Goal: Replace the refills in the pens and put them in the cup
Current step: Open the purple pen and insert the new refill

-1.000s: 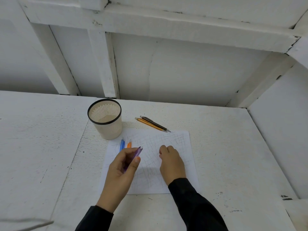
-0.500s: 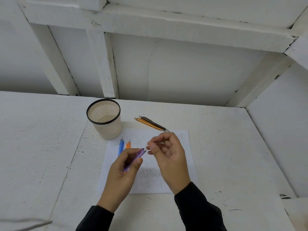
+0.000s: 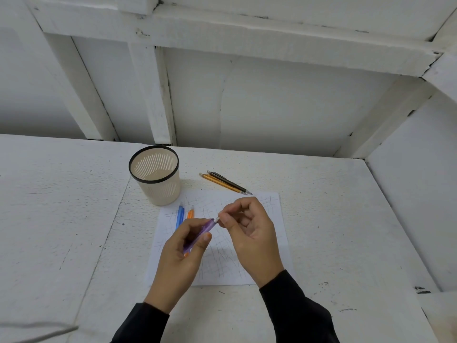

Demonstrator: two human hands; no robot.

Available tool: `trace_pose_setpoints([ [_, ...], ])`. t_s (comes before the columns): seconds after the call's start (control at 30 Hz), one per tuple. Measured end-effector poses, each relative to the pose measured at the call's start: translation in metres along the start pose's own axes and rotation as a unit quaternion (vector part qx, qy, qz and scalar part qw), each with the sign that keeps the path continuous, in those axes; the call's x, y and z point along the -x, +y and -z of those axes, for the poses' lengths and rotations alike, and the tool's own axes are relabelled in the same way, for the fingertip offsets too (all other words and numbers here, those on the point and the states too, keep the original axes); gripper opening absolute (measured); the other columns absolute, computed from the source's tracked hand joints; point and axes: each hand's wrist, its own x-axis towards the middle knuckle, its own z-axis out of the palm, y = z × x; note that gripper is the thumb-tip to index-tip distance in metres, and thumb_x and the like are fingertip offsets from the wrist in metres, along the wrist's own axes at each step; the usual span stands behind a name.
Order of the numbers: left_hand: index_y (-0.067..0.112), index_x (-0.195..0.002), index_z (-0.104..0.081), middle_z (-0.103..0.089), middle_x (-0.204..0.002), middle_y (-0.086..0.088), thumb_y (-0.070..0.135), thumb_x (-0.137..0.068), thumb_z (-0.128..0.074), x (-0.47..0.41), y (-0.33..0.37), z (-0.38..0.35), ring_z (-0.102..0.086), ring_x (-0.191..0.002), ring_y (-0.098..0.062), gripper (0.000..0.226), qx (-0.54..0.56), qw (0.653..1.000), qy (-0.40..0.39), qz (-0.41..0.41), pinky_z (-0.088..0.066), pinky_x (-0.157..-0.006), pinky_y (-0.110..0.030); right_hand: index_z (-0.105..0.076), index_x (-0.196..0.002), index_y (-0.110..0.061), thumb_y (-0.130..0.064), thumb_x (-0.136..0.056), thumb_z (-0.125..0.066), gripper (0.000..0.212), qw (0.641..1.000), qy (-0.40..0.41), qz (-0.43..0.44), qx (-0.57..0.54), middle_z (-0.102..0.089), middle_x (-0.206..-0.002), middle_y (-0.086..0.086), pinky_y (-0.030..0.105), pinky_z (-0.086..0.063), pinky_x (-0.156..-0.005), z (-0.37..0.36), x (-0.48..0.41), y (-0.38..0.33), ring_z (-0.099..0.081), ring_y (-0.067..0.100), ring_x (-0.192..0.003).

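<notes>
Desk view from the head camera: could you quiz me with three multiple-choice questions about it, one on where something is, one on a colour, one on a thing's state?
1. Where does the cup stand?
A. At the far left corner of the paper.
B. At the desk's right edge.
C. On a shelf above.

2. What colour is the pen that the left hand grips?
A. Green.
B. Purple.
C. Red.

3. How is the cup?
A. Tipped on its side.
B. Stuffed with pens.
C. Upright, with no pens showing in it.

Answers:
1 A: its base sits by that corner of the scribbled sheet.
2 B: a purple barrel shows between the fingers and thumb.
3 C: its black rim faces up and only the slotted wall shows inside.
</notes>
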Motion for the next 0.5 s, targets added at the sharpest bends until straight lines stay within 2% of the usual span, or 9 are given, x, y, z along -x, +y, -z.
trace_pose_setpoints([
  [0.17, 0.044, -0.102, -0.061, -0.065, -0.097, 0.018, 0.047, -0.086, -0.057, 0.001, 0.003, 0.001, -0.061, -0.094, -0.006, 0.016, -0.005, 1.000, 0.006, 0.010, -0.056, -0.080, -0.032, -0.055, -0.093, -0.020, -0.010, -0.089, -0.062, 0.013, 0.994, -0.030, 0.033, 0.103, -0.065, -0.091, -0.005, 0.024, -0.055, -0.085, 0.002, -0.001, -0.003, -0.064, 0.010, -0.088],
  [0.27, 0.042, -0.102, -0.058, -0.065, -0.100, 0.016, 0.046, -0.086, -0.058, 0.002, 0.008, 0.001, -0.059, -0.097, -0.002, 0.017, -0.024, 1.000, 0.018, 0.004, -0.048, -0.079, -0.018, -0.056, -0.095, -0.017, -0.012, -0.090, -0.060, 0.008, 0.976, -0.049, 0.088, 0.192, -0.064, -0.092, -0.004, 0.015, -0.052, -0.082, 0.004, -0.001, -0.006, -0.062, 0.007, -0.086],
  [0.37, 0.044, -0.099, -0.057, -0.065, -0.096, 0.021, 0.042, -0.081, -0.055, 0.001, 0.012, 0.002, -0.056, -0.098, 0.003, 0.019, -0.031, 0.999, 0.017, 0.005, -0.043, -0.078, -0.015, -0.059, -0.097, -0.014, -0.015, -0.090, -0.060, 0.007, 0.956, -0.052, 0.142, 0.253, -0.066, -0.090, -0.003, 0.013, -0.052, -0.079, 0.006, -0.003, -0.004, -0.062, 0.007, -0.084],
  [0.43, 0.042, -0.100, -0.060, -0.064, -0.099, 0.022, 0.042, -0.083, -0.057, 0.000, 0.013, 0.003, -0.059, -0.099, -0.002, 0.018, -0.024, 1.000, 0.013, 0.001, -0.046, -0.082, -0.019, -0.061, -0.097, -0.013, -0.016, -0.090, -0.060, 0.007, 0.954, -0.061, 0.158, 0.248, -0.067, -0.091, -0.004, 0.014, -0.053, -0.079, 0.009, -0.004, -0.005, -0.063, 0.006, -0.087],
  [0.5, 0.036, -0.102, -0.064, -0.066, -0.098, 0.017, 0.040, -0.087, -0.059, -0.001, 0.015, 0.004, -0.062, -0.098, -0.008, 0.016, 0.006, 1.000, 0.013, 0.008, -0.048, -0.083, -0.022, -0.062, -0.100, -0.012, -0.012, -0.091, -0.059, 0.009, 0.976, -0.070, 0.125, 0.163, -0.069, -0.097, -0.006, 0.017, -0.053, -0.083, 0.013, -0.003, -0.006, -0.064, 0.006, -0.095],
])
